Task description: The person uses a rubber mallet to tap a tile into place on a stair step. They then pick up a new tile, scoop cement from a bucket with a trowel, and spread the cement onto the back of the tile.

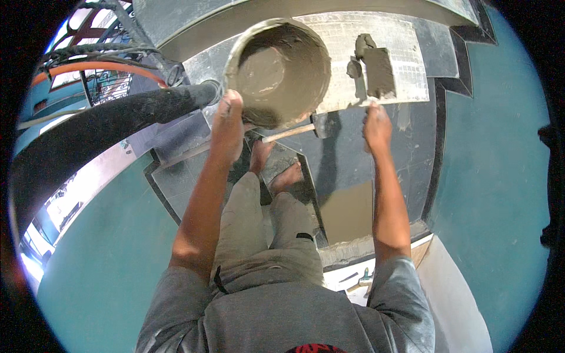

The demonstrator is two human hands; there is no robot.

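My left hand [229, 120] is closed on the near rim of a round basin [321, 65], tilted so its inside shows. Wet grey mortar [259, 67] coats the basin. In my right hand [376, 126] is a trowel [379, 73] with a rectangular blade, its face covered in mortar. Beneath the blade lies a pale tile [409, 59] with a grid-patterned surface, partly hidden by the basin. Lumps of mortar [365, 42] sit at the trowel's far end and left side. Just right of the basin's bottom edge lies a mallet [288, 133] with a wooden handle and dark head.
A thick black handrail [118, 126] crosses the left side, near an orange pipe [106, 66]. Dark stone steps [406, 141] surround my bare feet [286, 176]. A teal wall [488, 147] stands on the right. Tools [362, 282] lie in a pale spot by my right elbow.
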